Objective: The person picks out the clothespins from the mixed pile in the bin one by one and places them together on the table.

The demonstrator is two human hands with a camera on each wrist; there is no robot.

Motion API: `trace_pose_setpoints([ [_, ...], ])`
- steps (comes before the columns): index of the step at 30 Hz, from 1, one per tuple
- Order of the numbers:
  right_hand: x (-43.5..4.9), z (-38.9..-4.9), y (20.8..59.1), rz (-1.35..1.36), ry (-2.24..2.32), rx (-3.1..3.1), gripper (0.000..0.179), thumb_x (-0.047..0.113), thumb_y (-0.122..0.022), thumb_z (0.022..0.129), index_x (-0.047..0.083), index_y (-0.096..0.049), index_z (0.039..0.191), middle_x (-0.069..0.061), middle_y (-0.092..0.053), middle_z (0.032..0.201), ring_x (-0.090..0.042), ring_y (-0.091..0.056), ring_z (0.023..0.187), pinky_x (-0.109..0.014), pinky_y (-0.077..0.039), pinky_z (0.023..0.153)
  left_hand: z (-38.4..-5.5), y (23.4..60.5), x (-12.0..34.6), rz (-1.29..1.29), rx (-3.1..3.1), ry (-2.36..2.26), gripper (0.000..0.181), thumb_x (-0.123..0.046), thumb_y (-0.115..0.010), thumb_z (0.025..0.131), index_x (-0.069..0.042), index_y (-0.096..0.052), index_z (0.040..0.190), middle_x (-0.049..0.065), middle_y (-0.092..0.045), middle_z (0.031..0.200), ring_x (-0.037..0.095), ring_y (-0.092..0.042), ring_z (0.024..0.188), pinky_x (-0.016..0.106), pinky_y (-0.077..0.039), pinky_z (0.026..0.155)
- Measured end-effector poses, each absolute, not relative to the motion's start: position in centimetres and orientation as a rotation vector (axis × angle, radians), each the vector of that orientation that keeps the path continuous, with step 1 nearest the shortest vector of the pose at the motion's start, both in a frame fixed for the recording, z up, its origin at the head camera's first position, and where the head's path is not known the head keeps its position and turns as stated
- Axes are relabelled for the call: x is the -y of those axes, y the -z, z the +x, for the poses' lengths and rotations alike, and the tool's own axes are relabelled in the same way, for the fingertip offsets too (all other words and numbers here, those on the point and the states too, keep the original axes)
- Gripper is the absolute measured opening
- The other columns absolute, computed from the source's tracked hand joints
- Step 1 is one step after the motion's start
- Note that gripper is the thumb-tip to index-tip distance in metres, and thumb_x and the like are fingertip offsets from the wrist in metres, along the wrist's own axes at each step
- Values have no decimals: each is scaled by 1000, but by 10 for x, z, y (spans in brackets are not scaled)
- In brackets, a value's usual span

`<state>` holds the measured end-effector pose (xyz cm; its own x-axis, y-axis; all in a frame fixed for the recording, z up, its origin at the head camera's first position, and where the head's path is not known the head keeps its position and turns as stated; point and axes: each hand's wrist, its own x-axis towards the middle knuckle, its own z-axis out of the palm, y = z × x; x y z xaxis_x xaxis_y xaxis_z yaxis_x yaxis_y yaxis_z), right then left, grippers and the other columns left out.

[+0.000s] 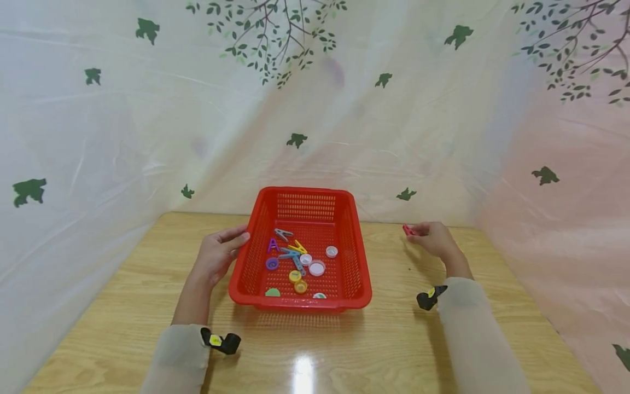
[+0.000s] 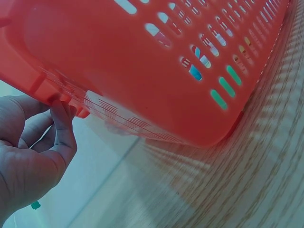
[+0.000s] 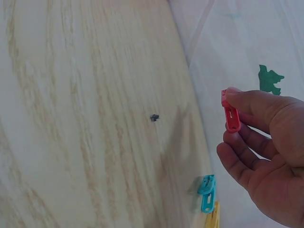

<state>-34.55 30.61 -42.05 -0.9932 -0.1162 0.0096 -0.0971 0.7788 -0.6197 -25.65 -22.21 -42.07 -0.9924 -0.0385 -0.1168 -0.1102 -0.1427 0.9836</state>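
My left hand grips the left rim of a red plastic basket. In the left wrist view its fingers curl at the rim's underside. To the basket's right, my right hand pinches a red clothespin between thumb and fingers, raised over the table. Inside the basket lie several clothespins, among them a purple one, a yellow one and a grey one. Several round bottle caps lie there too, including a purple cap and a white cap.
The right wrist view has a teal clothespin and a yellow clothespin at the table's far edge, below my right hand. A small dark speck marks the wooden table. A leaf-patterned curtain hangs behind.
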Motion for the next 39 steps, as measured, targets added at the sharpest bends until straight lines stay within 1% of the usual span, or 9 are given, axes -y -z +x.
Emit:
trace_pose_setpoints([
  [8,-314,-347,432,-93,994,-2921,44,24,-70,98,-10,-64,126,-26,-68,118,-38,-61,108,-44,-52,89,-256,419,221,-176,-2028,-2338,56,-26,-76,94,-7,-59,144,8,-64,136,17,-66,113,27,-57,93],
  [11,-316,-347,434,-80,968,-2919,46,25,-70,98,-11,-63,127,-28,-67,119,-40,-61,109,-47,-52,91,-256,419,222,-169,-2029,-2341,56,-26,-76,94,-6,-59,144,9,-64,136,17,-66,113,27,-57,93],
  [17,-317,-347,436,-65,867,-2922,47,26,-69,99,-11,-62,127,-29,-65,122,-43,-60,112,-52,-52,94,-256,421,222,-173,-2034,-2328,56,-28,-76,93,-9,-60,143,9,-62,138,19,-65,116,29,-57,93],
  [22,-315,-346,438,-21,821,-2911,46,27,-71,98,-10,-63,125,-28,-65,122,-41,-59,111,-51,-52,93,-256,421,222,-166,-2035,-2329,56,-28,-77,93,-8,-60,143,10,-61,138,19,-65,116,29,-57,93],
  [30,-313,-344,439,-45,774,-2964,44,24,-74,96,-13,-65,118,-28,-67,113,-42,-59,106,-50,-52,89,-256,421,222,-155,-2031,-2335,56,-27,-76,94,-7,-59,144,10,-61,138,18,-65,115,28,-57,94],
  [36,-316,-344,439,2,772,-2957,46,26,-73,96,-13,-65,119,-28,-65,115,-41,-57,106,-49,-51,89,-257,421,222,-167,-2029,-2332,57,-28,-77,93,-8,-59,144,10,-62,138,19,-64,117,28,-56,94],
  [39,-319,-345,441,36,786,-2946,46,26,-73,97,-13,-64,120,-29,-64,117,-41,-56,107,-50,-50,90,-257,421,221,-175,-2036,-2328,55,-27,-76,94,-8,-60,143,10,-61,138,19,-64,116,28,-57,94],
])
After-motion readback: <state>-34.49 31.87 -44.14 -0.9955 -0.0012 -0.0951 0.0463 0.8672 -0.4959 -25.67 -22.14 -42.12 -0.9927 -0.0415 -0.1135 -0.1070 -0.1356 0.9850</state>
